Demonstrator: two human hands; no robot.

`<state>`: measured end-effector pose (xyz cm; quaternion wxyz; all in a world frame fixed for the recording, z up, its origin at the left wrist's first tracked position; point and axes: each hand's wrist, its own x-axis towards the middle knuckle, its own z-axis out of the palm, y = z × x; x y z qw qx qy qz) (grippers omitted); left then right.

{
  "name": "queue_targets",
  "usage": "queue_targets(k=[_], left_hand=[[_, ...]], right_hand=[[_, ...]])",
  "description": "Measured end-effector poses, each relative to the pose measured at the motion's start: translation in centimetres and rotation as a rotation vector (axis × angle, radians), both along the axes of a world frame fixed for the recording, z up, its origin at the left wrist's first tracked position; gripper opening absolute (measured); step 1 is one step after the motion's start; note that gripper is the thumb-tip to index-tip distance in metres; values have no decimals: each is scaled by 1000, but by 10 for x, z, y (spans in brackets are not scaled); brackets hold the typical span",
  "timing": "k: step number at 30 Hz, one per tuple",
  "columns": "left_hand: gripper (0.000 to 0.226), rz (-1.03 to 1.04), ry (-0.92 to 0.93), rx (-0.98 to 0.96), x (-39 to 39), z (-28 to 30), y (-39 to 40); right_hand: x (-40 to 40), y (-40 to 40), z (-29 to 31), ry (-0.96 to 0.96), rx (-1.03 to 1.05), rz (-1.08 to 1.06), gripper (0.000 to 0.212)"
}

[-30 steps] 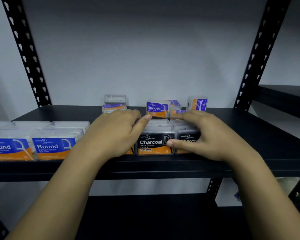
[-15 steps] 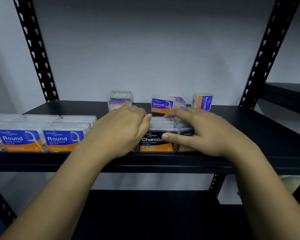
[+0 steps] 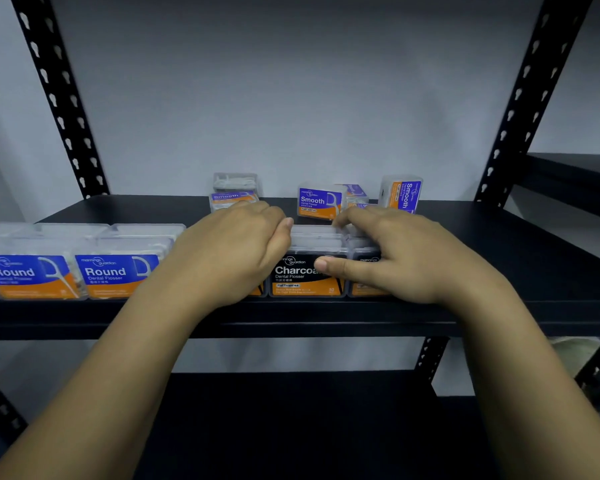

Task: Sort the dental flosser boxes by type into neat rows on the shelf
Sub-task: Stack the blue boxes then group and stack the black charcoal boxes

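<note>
Three black Charcoal flosser boxes stand in a row at the front edge of the black shelf (image 3: pixel 499 271). My left hand (image 3: pixel 232 251) lies curled over the leftmost one, of which only a sliver (image 3: pixel 258 291) shows. The middle Charcoal box (image 3: pixel 302 277) is visible between my hands. My right hand (image 3: pixel 395 258) grips the right Charcoal box (image 3: pixel 364 289), fingers over its top and back, thumb stretched across the middle box's label. Blue Round boxes (image 3: pixel 115 271) (image 3: pixel 25 275) stand in neat rows to the left. Purple Smooth boxes (image 3: pixel 317 202) (image 3: pixel 400 194) (image 3: pixel 232 197) sit scattered at the back.
Perforated black uprights (image 3: pixel 59 98) (image 3: pixel 527 98) frame the shelf, with a grey wall behind. A lower shelf (image 3: pixel 291 410) sits below and another shelf unit (image 3: pixel 575 174) stands at the right. Bare shelf surface lies to the right of the Charcoal boxes.
Both hands stay on the Charcoal row and have drawn slightly closer together. My right thumb has slid left and now covers the end of the middle box's label.
</note>
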<state>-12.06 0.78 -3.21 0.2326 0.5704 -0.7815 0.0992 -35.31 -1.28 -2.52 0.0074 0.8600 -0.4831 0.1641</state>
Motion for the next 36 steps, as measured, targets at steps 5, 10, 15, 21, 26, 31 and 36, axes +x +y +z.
queue_targets(k=[5,10,15,21,26,31,36], left_hand=[[56,3,8,5,-1,0,2],[59,6,-8,2,0,0,4],[53,10,13,19,0,0,2],[54,-3,13,22,2,0,0],[48,-22,5,35,5,0,-1],[53,-24,-17,44,4,3,2],[58,-48,-13,71,6,5,2]], right_hand=[[0,1,2,-9,22,-2,81],[2,2,1,-4,31,-8,82],[3,5,3,-15,43,-16,80],[5,8,6,-23,58,-33,81],[5,10,6,-22,76,-41,88],[4,10,8,-33,108,-39,90],[5,13,11,-44,131,-33,89]])
